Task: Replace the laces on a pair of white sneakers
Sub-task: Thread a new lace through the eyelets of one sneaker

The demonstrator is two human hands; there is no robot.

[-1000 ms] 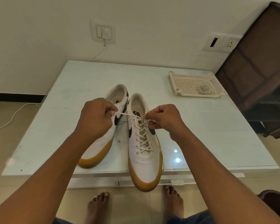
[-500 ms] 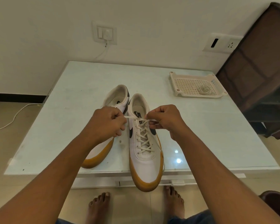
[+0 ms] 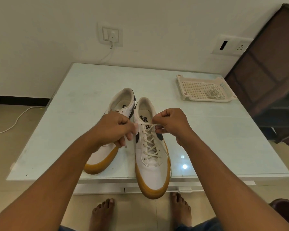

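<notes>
Cream against white leather: lace (image 3: 150, 145) crossed up through the eyelets of laced sneaker (image 3: 151, 170), set at 6 o'clock on the glass surface (image 3: 77, 117) with its gum toe hanging over the near edge. Gripping one lace end in right hand (image 3: 172, 124), fingers curled tight, just at 1 o'clock of the top eyelets. Left hand (image 3: 113, 130) blurred, fingers curled; seems to pinch the other end, a small tip dangling beneath, though hard to confirm. Since a second ago: drawn in from well out at 9 o'clock, over unlaced sneaker (image 3: 122, 101), to just beside the top eyelet on that side; long taut span across both shoes now gone, only a short stretch left between the hands. Right hand hardly shifted. Reads as slack taken up and the last crossing snugged, so likely ready for threading a final eyelet or tying off. Unlaced sneaker, lying just at 9 o'clock of the laced one, showing no lace where visible, so roughly half the task judged outstanding. Far off at 2 o'clock, perforated tray (image 3: 180, 86) holding a coiled lace (image 3: 213, 94), well apart from the hands; cannot tell whether old or new. Worth watching: uneven pull on the two ends, or the overhanging toe tipping off under a hard tug.
</notes>
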